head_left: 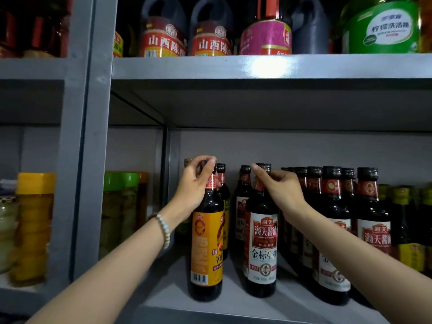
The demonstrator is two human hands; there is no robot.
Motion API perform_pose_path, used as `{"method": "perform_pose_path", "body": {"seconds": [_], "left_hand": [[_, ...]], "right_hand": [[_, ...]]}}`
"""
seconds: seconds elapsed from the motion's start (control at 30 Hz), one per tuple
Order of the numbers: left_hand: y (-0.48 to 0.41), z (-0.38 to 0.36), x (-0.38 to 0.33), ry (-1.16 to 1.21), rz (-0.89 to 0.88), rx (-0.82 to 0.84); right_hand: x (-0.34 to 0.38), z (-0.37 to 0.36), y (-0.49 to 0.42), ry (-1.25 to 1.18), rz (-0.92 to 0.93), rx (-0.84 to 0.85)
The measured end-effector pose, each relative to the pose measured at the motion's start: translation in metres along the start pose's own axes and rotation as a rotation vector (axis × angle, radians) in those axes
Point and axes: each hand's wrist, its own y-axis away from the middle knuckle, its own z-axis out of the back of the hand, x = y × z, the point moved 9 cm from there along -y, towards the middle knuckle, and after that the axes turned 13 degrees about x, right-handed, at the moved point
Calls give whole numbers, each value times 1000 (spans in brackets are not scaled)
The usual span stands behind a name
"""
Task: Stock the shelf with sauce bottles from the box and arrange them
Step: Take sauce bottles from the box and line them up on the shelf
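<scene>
Both forearms reach up and forward from the lower corners, wrists slightly raised. The left grip [196, 182], with a bead bracelet [163, 228] on its wrist, is closed from the left over the cap and upper neck of the orange-labelled sauce bottle [205, 242], fingers curled over the top. The right grip [281, 187] comes in from the right and pinches the cap of the white-labelled sauce bottle [261, 244] between thumb and fingertips.

Both bottles stand upright near the front edge of the grey shelf [163, 291], side by side with a gap between them. Just behind each stands another dark bottle of the same kind. To the right, a packed row of dark bottles [332, 230] with red neck bands fills the shelf up to the right grip's forearm.

On the board above sit large jugs with red labels [163, 40] and a green tub [383, 26]. In the bay to the left stand a yellow-lidded jar [35, 230] and green-lidded jars [121, 206].
</scene>
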Motion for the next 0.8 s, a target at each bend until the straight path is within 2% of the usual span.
{"method": "perform_pose_path", "body": {"seconds": [0.27, 0.37, 0.43, 0.5, 0.57, 0.67, 0.8], "left_hand": [[-1, -12, -3, -3, 20, 64], [6, -14, 2, -35, 71, 116], [21, -13, 19, -201, 194, 161], [40, -6, 41, -323, 310, 156], [54, 5, 56, -308, 370, 98], [60, 18, 61, -294, 382, 58], [64, 15, 63, -151, 381, 165]], "right_hand": [[-11, -3, -2, -50, -86, 11], [-9, -6, 5, 25, -131, 13], [12, 2, 25, 153, -10, -100], [40, -1, 56, 213, 227, -139], [37, -22, 78, 220, 284, 31], [-4, -67, 98, 187, 87, 354], [-42, -101, 101, 113, -63, 527]]}}
